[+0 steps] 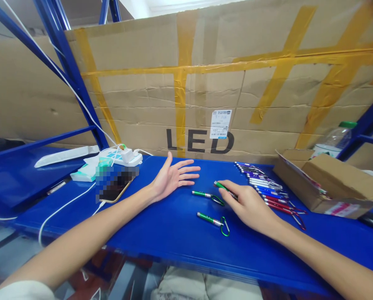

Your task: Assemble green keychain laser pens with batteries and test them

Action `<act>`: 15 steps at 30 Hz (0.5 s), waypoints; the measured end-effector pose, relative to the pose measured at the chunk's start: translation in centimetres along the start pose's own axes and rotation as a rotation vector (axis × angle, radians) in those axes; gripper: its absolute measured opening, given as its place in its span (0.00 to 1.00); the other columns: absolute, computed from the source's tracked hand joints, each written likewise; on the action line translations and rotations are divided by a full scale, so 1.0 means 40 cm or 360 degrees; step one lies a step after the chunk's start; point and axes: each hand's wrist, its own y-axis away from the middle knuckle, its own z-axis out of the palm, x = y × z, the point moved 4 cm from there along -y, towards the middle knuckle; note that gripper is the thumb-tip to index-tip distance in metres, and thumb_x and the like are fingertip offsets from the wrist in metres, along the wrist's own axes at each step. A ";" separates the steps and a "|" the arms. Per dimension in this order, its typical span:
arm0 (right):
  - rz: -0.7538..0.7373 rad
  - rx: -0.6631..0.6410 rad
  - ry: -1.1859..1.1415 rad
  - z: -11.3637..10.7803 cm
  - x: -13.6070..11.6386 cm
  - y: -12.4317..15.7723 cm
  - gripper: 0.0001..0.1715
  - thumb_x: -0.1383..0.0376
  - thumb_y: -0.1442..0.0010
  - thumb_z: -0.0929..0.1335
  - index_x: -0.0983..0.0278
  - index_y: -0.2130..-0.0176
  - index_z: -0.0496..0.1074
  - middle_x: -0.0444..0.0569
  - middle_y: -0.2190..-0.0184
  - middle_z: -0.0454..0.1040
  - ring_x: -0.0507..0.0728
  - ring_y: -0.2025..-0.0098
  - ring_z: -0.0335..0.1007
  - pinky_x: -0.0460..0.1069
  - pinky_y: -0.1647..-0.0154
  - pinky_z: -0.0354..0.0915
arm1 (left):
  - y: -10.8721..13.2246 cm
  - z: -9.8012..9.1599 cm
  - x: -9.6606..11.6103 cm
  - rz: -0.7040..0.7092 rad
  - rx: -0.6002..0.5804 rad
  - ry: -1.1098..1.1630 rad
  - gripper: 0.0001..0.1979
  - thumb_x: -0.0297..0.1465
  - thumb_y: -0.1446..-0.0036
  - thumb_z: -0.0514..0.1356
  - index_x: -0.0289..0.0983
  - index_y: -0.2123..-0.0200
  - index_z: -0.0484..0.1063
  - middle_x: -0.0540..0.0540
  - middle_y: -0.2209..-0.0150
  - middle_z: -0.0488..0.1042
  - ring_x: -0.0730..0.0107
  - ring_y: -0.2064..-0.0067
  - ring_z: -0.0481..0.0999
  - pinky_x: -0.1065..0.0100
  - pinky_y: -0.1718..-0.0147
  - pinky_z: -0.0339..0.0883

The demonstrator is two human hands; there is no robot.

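My left hand [171,177] is open above the blue table, its fingers spread and the palm turned up and inward, touching no object. My right hand [250,206] is closed around a slim green keychain penlight [220,184]; its silver tip sticks out to the left, and my fingers cover the rest. Just below lies a green penlight with a carabiner clip [202,194]. Nearer to me is another green penlight [208,218], its clip to the right. Right of my right hand, several penlights in purple, silver, blue and red [264,183] lie in a row.
An open cardboard box [317,196] stands at the right, with a plastic bottle [336,139] behind it. A phone [119,185] on a cable, a tissue pack [85,171] and a power strip [136,158] lie at the left. A large carton [142,104] walls off the back.
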 end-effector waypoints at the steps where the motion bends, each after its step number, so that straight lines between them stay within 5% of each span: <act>1: 0.0031 0.0050 -0.0001 -0.004 0.004 0.000 0.21 0.56 0.23 0.60 0.60 0.47 0.79 0.49 0.63 0.85 0.61 0.65 0.81 0.52 0.64 0.68 | 0.000 -0.001 0.000 -0.0001 -0.0001 -0.0001 0.48 0.64 0.29 0.39 0.33 0.31 0.69 0.28 0.31 0.70 0.39 0.34 0.74 0.48 0.39 0.69; 7: -0.0146 -0.0040 -0.0071 0.000 -0.013 0.005 0.22 0.56 0.22 0.60 0.60 0.46 0.79 0.48 0.62 0.85 0.60 0.62 0.82 0.51 0.60 0.69 | -0.002 -0.003 -0.002 -0.0033 -0.0038 0.0031 0.48 0.64 0.29 0.40 0.31 0.34 0.73 0.28 0.29 0.68 0.38 0.30 0.69 0.47 0.35 0.65; 15: 0.0034 -0.0148 0.0148 0.000 0.008 -0.002 0.19 0.59 0.25 0.61 0.60 0.50 0.81 0.47 0.66 0.85 0.60 0.68 0.79 0.51 0.66 0.62 | -0.007 -0.011 -0.006 -0.0028 -0.0029 0.0093 0.50 0.65 0.30 0.38 0.30 0.34 0.74 0.29 0.29 0.68 0.39 0.27 0.65 0.46 0.29 0.57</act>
